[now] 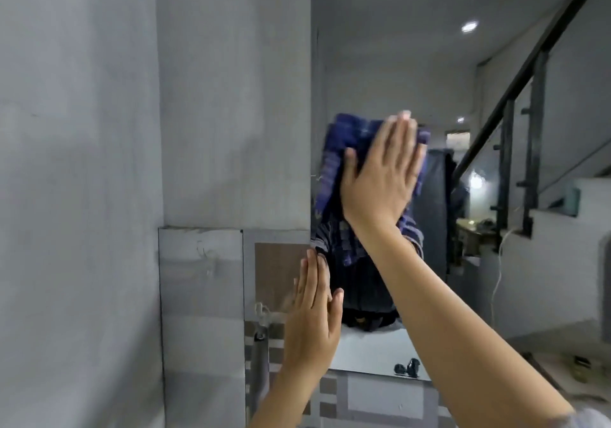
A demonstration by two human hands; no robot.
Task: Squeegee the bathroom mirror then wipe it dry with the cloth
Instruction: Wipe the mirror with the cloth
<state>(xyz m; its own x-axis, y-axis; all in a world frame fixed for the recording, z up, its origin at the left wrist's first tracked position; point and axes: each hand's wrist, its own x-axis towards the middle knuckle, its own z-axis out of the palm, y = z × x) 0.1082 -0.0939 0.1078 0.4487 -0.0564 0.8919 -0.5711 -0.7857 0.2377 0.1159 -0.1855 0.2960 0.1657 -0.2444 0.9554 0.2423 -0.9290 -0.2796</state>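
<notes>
The bathroom mirror (380, 64) fills the upper right of the head view, its left edge running down the grey wall. A dark blue cloth (334, 160) is spread flat on the glass near that left edge. My right hand (380, 179) lies flat on the cloth with fingers straight and pointing up, pressing it onto the mirror. My left hand (314, 308) rests flat and open against the mirror's lower left edge, fingers up, holding nothing. No squeegee is in view.
Grey plastered wall (99, 163) stands to the left. Brown and grey tiles (277, 269) and a small tap (261, 312) sit below the mirror's left corner. The mirror reflects a dark stair railing (515, 80), ceiling lights and a room behind.
</notes>
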